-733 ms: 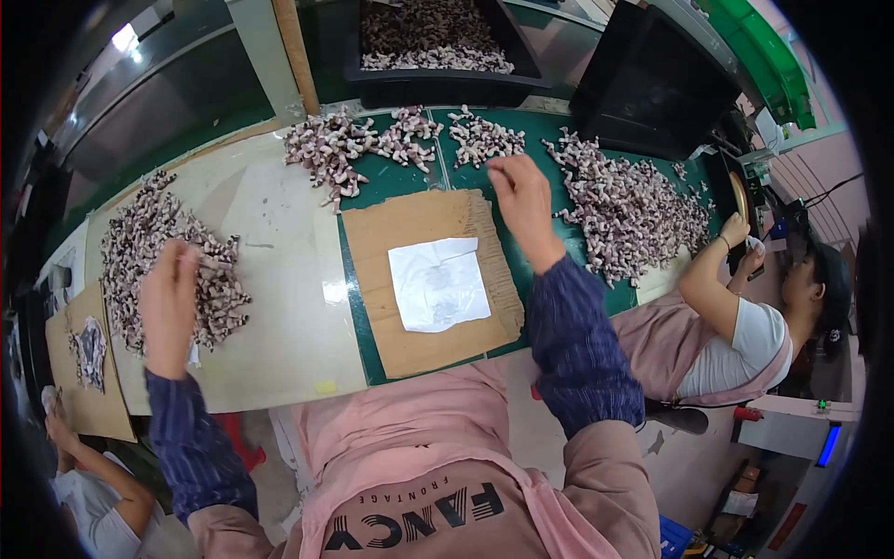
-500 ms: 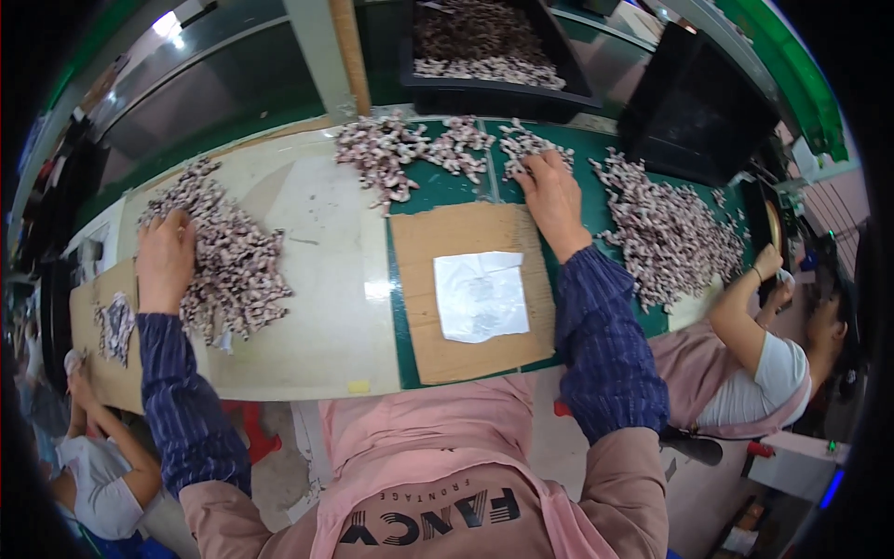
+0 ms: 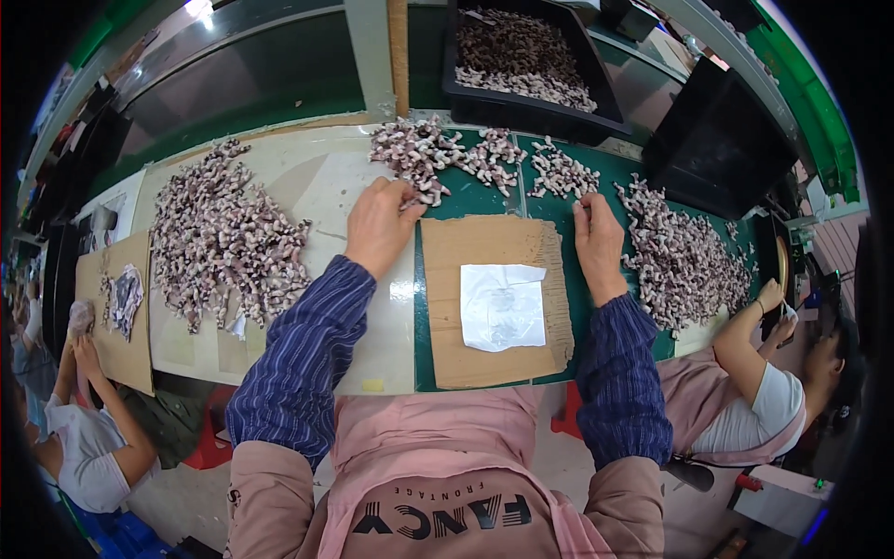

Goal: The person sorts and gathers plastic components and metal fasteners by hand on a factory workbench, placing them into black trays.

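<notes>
Small knobbly white-and-dark-purple pieces lie in heaps over the table. My left hand (image 3: 380, 224) is at the near edge of the back middle heap (image 3: 410, 149), its fingers curled and pressed together; what they hold, if anything, is hidden. Just below a smaller cluster (image 3: 562, 170), my right hand (image 3: 598, 240) has thumb and fingertips drawn together, and I cannot make out anything between them. Between my hands a brown cardboard sheet (image 3: 442, 312) lies flat, with a white crinkled plastic bag (image 3: 503, 307) on it.
Large heaps spread at the left (image 3: 223, 242) and right (image 3: 684, 252). Behind the table stands a black bin (image 3: 531, 104) of similar pieces, beside a tilted black bin (image 3: 717, 130). Co-workers sit on both sides, one's hand (image 3: 771, 294) by the right heap.
My left hand has left the big left heap and moved right to the back middle heap. The right hand has drawn back slightly from the small cluster. The view has shifted.
</notes>
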Demonstrator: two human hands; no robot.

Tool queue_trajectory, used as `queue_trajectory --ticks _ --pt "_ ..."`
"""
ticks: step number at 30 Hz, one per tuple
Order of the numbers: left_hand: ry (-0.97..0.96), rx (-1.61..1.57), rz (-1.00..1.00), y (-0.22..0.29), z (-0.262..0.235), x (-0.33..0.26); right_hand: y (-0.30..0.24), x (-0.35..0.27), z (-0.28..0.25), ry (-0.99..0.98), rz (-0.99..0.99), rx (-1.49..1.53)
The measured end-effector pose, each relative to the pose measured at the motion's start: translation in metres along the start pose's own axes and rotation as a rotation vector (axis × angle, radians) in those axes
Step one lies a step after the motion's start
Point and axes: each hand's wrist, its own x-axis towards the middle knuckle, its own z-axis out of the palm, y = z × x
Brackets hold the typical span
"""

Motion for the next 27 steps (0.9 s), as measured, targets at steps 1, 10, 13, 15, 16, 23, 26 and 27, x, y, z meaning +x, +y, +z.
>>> queue_trajectory --ticks 1,10,13,15,16,23,26,27 --pt "0.057 -0.023 0.034 -0.006 0.001 -0.001 0.000 -0.003 0.000 0.002 0.007 -0.012" --pt "-0.051 -0.818 -0.432 0.017 -0.054 -0.039 -0.002 -0.041 -0.025 -0.107 0.554 0.780" --pt "-0.197 -0.947 -0.537 0.027 -0.065 -0.076 -0.034 -0.063 -0.040 -0.162 0.594 0.880" --pt "-0.304 -1.026 -0.552 0.034 -0.068 -0.101 -0.061 -0.080 -0.050 -0.236 0.455 0.684" --pt "-0.338 -0.995 -0.567 0.035 -0.068 -0.111 -0.071 -0.086 -0.054 -0.248 0.455 0.683" --pt "-0.518 -1.105 -0.576 0.049 -0.056 -0.153 -0.113 -0.119 -0.064 -0.194 -0.048 0.292" --pt "-0.487 -1.110 -0.528 0.053 -0.053 -0.164 -0.119 -0.121 -0.063 -0.224 -0.141 0.188" --pt "-0.469 -1.120 -0.505 0.053 -0.052 -0.167 -0.119 -0.123 -0.061 -0.222 -0.151 0.165"
